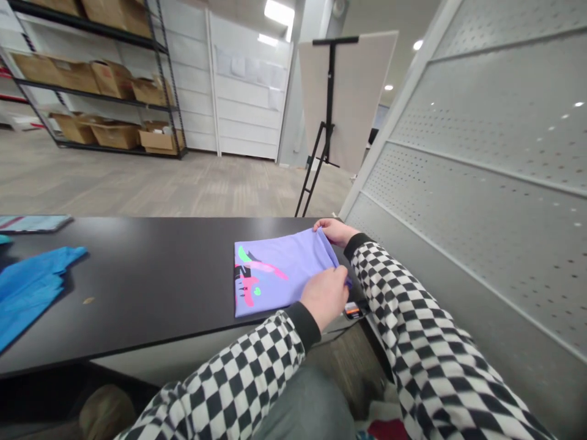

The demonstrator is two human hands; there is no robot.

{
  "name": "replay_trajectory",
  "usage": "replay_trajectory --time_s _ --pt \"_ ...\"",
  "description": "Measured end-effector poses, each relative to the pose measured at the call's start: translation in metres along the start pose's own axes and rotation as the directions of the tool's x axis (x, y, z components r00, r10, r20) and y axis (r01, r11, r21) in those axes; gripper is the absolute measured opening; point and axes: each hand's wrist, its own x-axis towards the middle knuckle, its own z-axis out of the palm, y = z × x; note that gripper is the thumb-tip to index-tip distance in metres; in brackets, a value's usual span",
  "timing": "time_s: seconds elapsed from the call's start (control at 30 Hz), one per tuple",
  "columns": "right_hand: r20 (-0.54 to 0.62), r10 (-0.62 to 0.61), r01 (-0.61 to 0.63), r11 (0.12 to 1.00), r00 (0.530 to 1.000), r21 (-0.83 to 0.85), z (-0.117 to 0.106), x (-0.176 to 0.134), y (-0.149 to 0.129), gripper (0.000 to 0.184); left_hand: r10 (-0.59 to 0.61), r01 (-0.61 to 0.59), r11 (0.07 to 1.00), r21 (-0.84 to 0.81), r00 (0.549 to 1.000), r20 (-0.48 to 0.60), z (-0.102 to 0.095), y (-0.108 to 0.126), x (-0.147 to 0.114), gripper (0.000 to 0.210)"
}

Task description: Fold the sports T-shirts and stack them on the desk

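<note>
A folded purple T-shirt lies near the right end of the black table, its pink, green and black print facing up at the left side. At the shirt's near right corner, my left hand is closed on the cloth. My right hand pinches the far right corner between thumb and fingers. Between the two hands the right edge of the shirt is slightly raised. Part of that edge is hidden behind my left hand.
Blue cloth and a flat light-coloured packet lie at the left of the black table. A perforated grey panel rises close on the right. Beyond the table stand a board on a black easel and shelves of cardboard boxes.
</note>
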Motion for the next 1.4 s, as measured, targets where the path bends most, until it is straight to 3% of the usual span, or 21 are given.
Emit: replay_trajectory --time_s 0.07,0.13,0.23,0.3,0.37,0.43,0.5,0.57,0.63,0.7,0.77,0.97,1.23,1.33,1.4 --pt "-0.061 -0.001 0.000 1.000 0.998 -0.024 -0.005 0.000 0.015 0.025 0.016 -0.016 1.000 -0.018 1.000 0.020 0.000 0.000 -0.009 0.023" --pt "-0.144 -0.026 0.018 0.998 0.989 -0.056 -0.009 -0.002 0.025 0.038 0.068 -0.071 0.995 -0.071 0.997 -0.039 -0.013 -0.007 -0.028 0.032" --pt "-0.253 -0.132 0.097 0.984 0.958 -0.147 -0.008 -0.011 0.027 0.045 0.127 -0.143 0.987 -0.077 0.975 -0.182 -0.053 -0.034 -0.070 0.028" --pt "-0.224 -0.301 0.228 0.926 0.927 -0.302 0.002 -0.021 0.020 0.041 0.086 -0.081 0.996 0.031 0.964 -0.251 -0.083 -0.061 -0.102 0.020" --pt "-0.083 -0.470 0.391 0.808 0.879 -0.441 0.023 -0.030 0.004 0.037 0.026 0.021 0.984 0.178 0.966 -0.256 -0.104 -0.088 -0.135 0.023" --pt "0.089 -0.562 0.529 0.696 0.822 -0.485 0.054 -0.032 -0.020 0.035 0.001 0.059 0.952 0.300 0.980 -0.198 -0.114 -0.108 -0.166 0.031" --pt "0.230 -0.612 0.634 0.604 0.757 -0.483 0.095 -0.026 -0.049 0.037 0.008 0.045 0.931 0.362 0.990 -0.144 -0.113 -0.118 -0.189 0.037" --pt "0.364 -0.642 0.729 0.502 0.675 -0.466 0.138 -0.012 -0.078 0.045 -0.017 0.080 0.927 0.367 0.985 -0.174 -0.107 -0.117 -0.201 0.036" --pt "0.524 -0.620 0.808 0.386 0.585 -0.446 0.177 0.007 -0.105 0.060 -0.134 0.232 0.909 0.345 0.949 -0.285 -0.102 -0.110 -0.201 0.026" --pt "0.666 -0.516 0.841 0.295 0.539 -0.453 0.205 0.024 -0.126 0.069 -0.286 0.418 0.850 0.320 0.877 -0.386 -0.100 -0.102 -0.192 0.028" --pt "0.736 -0.393 0.835 0.241 0.551 -0.495 0.221 0.036 -0.142 0.065 -0.374 0.508 0.802 0.313 0.837 -0.401 -0.102 -0.097 -0.179 0.039" --pt "0.787 -0.241 0.823 0.151 0.568 -0.548 0.223 0.045 -0.169 0.029 -0.334 0.406 0.889 0.215 0.892 -0.305 -0.109 -0.107 -0.158 0.035" --pt "0.754 -0.194 0.777 0.221 0.627 -0.589 0.236 0.045 -0.196 0.019 -0.295 0.337 0.938 0.083 0.901 -0.318 -0.107 -0.109 -0.176 0.022" --pt "0.714 -0.268 0.760 0.307 0.647 -0.573 0.254 0.048 -0.220 0.020 -0.369 0.350 0.929 -0.120 0.855 -0.365 -0.125 -0.125 -0.188 0.011" --pt "0.687 -0.346 0.766 0.358 0.639 -0.534 0.266 0.050 -0.244 0.019 -0.434 0.325 0.895 -0.304 0.789 -0.434 -0.152 -0.141 -0.199 0.007"
